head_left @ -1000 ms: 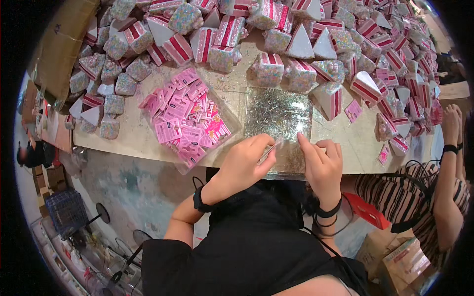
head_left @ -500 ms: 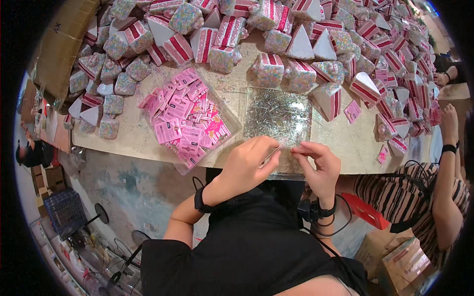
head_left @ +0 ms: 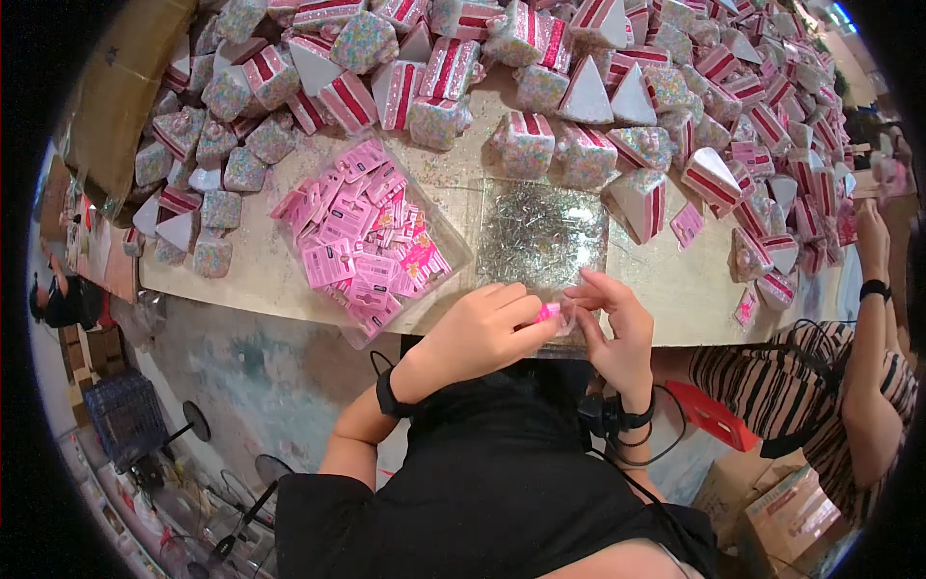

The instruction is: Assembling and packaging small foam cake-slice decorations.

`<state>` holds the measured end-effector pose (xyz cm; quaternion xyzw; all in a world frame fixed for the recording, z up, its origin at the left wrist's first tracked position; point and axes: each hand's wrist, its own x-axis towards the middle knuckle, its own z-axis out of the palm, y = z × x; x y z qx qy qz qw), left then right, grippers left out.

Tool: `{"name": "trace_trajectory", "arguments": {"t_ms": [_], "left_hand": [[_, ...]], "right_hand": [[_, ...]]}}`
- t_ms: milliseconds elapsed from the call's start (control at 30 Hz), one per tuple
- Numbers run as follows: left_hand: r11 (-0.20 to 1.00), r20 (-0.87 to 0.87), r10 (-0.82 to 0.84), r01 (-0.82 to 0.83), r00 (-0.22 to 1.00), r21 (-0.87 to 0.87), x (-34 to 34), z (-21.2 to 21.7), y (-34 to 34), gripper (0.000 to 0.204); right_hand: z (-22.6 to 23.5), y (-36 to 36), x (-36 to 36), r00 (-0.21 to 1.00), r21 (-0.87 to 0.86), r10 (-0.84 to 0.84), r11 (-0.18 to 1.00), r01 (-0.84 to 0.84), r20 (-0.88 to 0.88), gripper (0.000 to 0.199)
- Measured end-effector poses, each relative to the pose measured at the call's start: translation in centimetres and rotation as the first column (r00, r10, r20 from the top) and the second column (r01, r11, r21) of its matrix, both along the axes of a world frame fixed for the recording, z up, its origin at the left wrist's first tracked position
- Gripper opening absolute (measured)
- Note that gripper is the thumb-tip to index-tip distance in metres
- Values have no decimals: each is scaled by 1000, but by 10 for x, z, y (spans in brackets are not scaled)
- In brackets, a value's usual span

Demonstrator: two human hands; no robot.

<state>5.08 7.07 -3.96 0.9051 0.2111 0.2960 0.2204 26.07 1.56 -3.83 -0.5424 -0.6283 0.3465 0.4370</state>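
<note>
My left hand [head_left: 482,333] pinches a small pink tag [head_left: 549,312] at the table's front edge. A bit of clear plastic shows at the tag's right end. Close beside that end is my right hand [head_left: 619,333], its thumb and forefinger apart, with nothing I can make out between them. Just beyond both hands lies a clear tray [head_left: 485,217] holding many thin silvery metal pins [head_left: 545,227]. A clear plastic box [head_left: 453,236] to the left is full of pink printed tags [head_left: 352,217].
Sprinkle-covered toy cake slices [head_left: 526,145] are heaped across the far table [head_left: 260,280]. Loose pink tags [head_left: 687,224] lie at right. A cardboard box [head_left: 135,96] stands far left. On the right sits another person in a striped garment [head_left: 781,381], beside a red stool [head_left: 712,415].
The tag in my left hand has turned, so its pink side now shows. My right fingers have spread from a pinch. At far right, the other person's hand has shifted, with something pink near it.
</note>
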Motion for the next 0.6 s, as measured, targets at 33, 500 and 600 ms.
{"name": "trace_trajectory", "arguments": {"t_ms": [33,500,600], "left_hand": [[1000,-26,-26,26,999,4,-1,0,0,25],[991,76,73,-64,994,-114,4,7,6,22],[995,31,11,-8,999,-99,3,20,12,22]], "right_hand": [[1,0,1,999,23,9,1000,-10,34,54],[25,10,5,953,88,236,963,-256,193,49],[25,13,5,949,91,250,958,-271,194,48]]}}
